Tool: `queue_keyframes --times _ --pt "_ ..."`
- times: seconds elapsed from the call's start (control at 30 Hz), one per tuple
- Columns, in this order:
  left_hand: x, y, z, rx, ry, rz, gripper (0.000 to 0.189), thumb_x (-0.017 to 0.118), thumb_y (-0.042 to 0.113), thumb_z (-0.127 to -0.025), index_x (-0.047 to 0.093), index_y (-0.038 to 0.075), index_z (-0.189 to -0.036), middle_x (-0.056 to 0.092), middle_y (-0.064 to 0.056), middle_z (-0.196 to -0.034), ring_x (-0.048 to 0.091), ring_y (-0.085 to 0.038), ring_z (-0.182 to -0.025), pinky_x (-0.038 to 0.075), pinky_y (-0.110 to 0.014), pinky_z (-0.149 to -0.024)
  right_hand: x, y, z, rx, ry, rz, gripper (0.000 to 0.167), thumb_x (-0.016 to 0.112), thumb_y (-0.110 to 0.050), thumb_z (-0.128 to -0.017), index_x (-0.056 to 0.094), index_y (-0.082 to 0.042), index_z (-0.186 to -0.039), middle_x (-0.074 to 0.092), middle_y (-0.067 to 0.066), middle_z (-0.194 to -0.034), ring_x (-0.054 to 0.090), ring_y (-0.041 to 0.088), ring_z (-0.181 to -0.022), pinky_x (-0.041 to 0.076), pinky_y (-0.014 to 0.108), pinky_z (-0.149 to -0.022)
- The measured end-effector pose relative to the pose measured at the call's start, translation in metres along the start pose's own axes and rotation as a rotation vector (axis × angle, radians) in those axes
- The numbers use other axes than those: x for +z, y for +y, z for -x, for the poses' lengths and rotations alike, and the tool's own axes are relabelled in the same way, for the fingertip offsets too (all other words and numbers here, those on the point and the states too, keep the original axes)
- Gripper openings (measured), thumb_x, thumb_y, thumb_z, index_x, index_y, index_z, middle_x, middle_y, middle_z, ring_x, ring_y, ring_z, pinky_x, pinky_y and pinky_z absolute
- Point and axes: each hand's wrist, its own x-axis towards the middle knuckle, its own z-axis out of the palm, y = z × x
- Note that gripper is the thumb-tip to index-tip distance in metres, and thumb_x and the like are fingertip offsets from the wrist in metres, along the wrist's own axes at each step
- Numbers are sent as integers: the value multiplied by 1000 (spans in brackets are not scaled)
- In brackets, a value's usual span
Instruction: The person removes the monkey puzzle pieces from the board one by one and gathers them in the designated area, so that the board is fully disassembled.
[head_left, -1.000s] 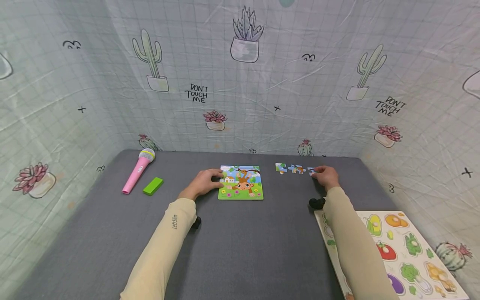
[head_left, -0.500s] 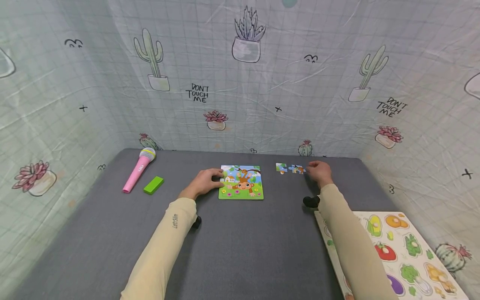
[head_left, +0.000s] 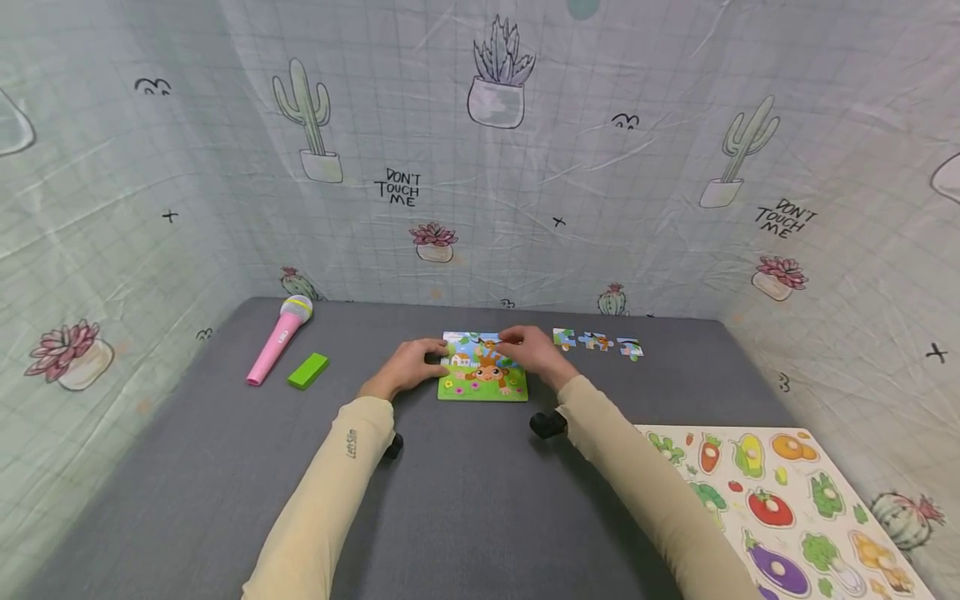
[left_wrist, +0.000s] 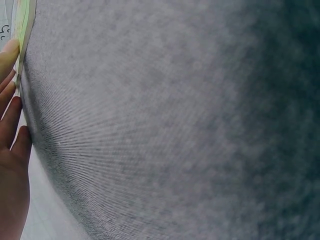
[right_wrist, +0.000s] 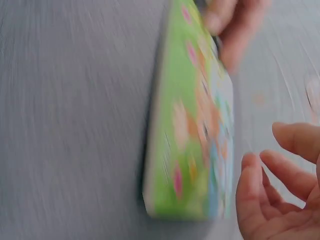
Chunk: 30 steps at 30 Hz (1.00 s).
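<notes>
A monkey picture puzzle (head_left: 491, 389) lies flat on the grey table. My left hand (head_left: 408, 364) rests at its left side, thumb and fingertips touching the edge; the left wrist view catches this hand (left_wrist: 12, 120) at the far left against the puzzle's side. Over the upper right of the picture is my right hand (head_left: 534, 352), covering part of it. In the right wrist view the right hand (right_wrist: 280, 185) has loosely bent fingers, nothing seen between them, beside the blurred puzzle (right_wrist: 175, 130). Right of the puzzle lie three jigsaw pieces, the outermost piece (head_left: 631, 348) slightly apart.
A pink toy microphone (head_left: 277, 337) and a green block (head_left: 308, 371) lie at the left. A vegetable peg board (head_left: 795, 475) fills the front right, partly under the right sleeve (head_left: 637, 475). A patterned cloth (head_left: 555, 167) stands behind the table.
My right hand has left the outermost jigsaw piece and moved left to the monkey puzzle. That piece now lies uncovered on the table. The left hand has stayed in place.
</notes>
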Motion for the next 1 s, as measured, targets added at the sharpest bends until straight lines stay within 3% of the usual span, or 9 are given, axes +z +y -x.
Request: queue_keyframes --times 0.2,0.3,0.37,0.47,0.53,0.6,0.67,1.0 --pt "0 0 2 7 11 7 41 72 23 -90 66 3 -126 51 -10 -144 41 -31 -137 33 -47 -114 39 -16 -7 -94 -65 133 39 61 -21 -98 60 -3 -133 60 15 -128 56 30 -118 51 41 -94" --pt "0 1 4 5 11 5 42 72 23 -90 66 4 -126 51 -9 -145 40 -31 -137 33 -47 -114 50 -18 -11 -114 -54 180 38 64 -17 -95 62 -1 -130 62 15 -126 58 29 -117 51 40 -95" --pt "0 1 4 4 6 1 43 73 24 -90 65 4 -127 50 -9 -146 40 -32 -138 33 -47 -114 54 -17 -14 -128 -50 198 23 64 -14 -93 67 2 -110 63 14 -103 59 26 -97 50 33 -83" --pt "-2 3 5 5 -6 0 46 73 25 -90 64 3 -129 48 -10 -147 39 -32 -138 33 -48 -114 57 -17 -18 -128 -17 235 20 68 -14 -91 67 1 -105 61 11 -98 56 22 -90 50 33 -80" --pt "-2 4 6 8 -14 -1 48 73 26 -90 63 3 -130 47 -10 -148 38 -33 -138 33 -48 -114 58 -18 -19 -113 -20 243 20 69 -15 -91 67 0 -105 61 12 -98 56 23 -90 50 33 -80" --pt "-3 5 6 9 -24 0 49 73 26 -89 62 2 -131 46 -11 -148 38 -33 -139 32 -48 -114 58 -20 -19 -94 -16 263 37 70 -18 -91 65 -3 -124 63 14 -121 59 25 -110 51 40 -93" --pt "-3 5 6 9 -31 -5 50 73 26 -89 61 2 -131 46 -10 -149 37 -32 -139 32 -48 -114 57 -21 -19 -82 -32 273 38 70 -19 -92 64 -3 -125 63 15 -123 58 28 -113 51 41 -93" --pt "-4 5 4 18 -40 -19 50 73 26 -90 61 1 -132 46 -11 -148 37 -33 -139 32 -49 -114 56 -21 -19 -38 -32 270 34 70 -23 -92 62 -7 -121 52 13 -108 46 25 -98 47 40 -84"
